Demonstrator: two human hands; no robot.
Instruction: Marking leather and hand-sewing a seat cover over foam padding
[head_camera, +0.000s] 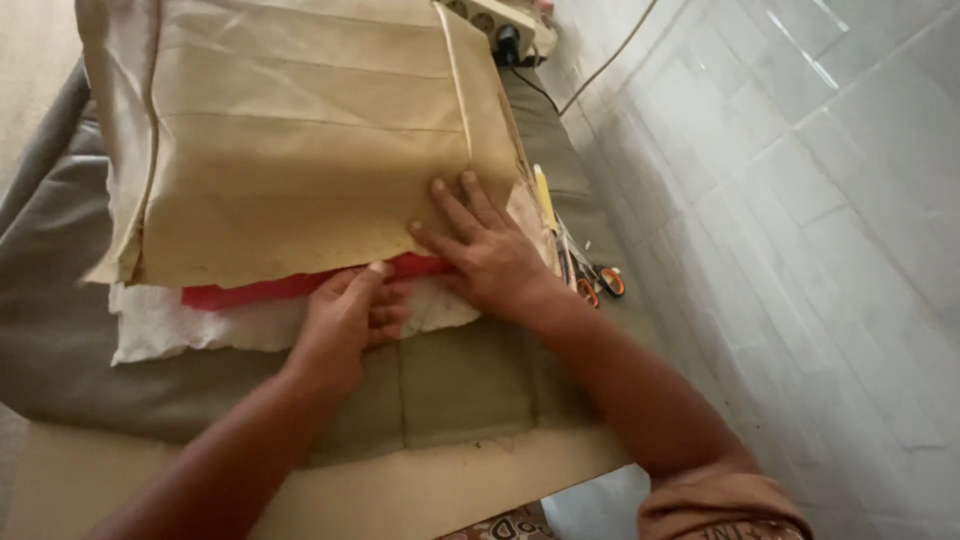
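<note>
1. The folded beige cloth (300, 150) lies mid-bench over a red fabric strip (260, 290); it looks light, limp and smooth, best taken at its near edge.
2. The right hand (485, 250) presses flat, fingers spread, on its near right corner.
3. The left hand (345, 315) pinches the red strip's edge.
4. Orange-handled scissors (600, 283) lie right, on the grey-covered bench (60, 340).

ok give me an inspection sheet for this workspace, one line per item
surface: table covered by grey-green cloth
job's things: beige fabric over red fabric strip and white padding
clutter: orange-handled scissors, yellow pencil-like stick
grip: left hand pinching the red strip; right hand flat on the beige fabric
cables: power strip with black plug and cords
surroundings: white tiled floor
</note>
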